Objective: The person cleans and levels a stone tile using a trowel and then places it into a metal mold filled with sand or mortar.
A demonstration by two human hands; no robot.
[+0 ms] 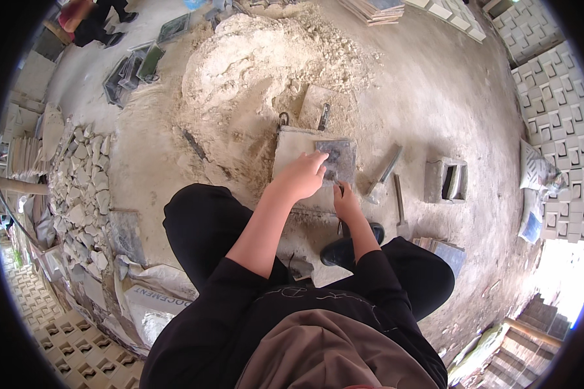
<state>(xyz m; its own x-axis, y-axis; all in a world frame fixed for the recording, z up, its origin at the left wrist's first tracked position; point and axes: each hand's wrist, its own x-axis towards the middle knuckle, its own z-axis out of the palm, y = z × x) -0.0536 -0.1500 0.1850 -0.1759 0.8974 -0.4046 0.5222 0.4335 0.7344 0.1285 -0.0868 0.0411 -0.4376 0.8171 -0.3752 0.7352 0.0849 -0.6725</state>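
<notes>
You are crouching over a pale concrete slab at the centre of the frame. Your left hand is pressing flat, fingers spread, onto the dark square mould resting on the slab. Your right hand is gripping a thin tool whose tip I cannot make out, just below the mould. Keeping the mould pinned evenly would help stop it sliding. A white sack with dark printed lettering is lying at lower left; patterned bags are leaning at the right edge.
</notes>
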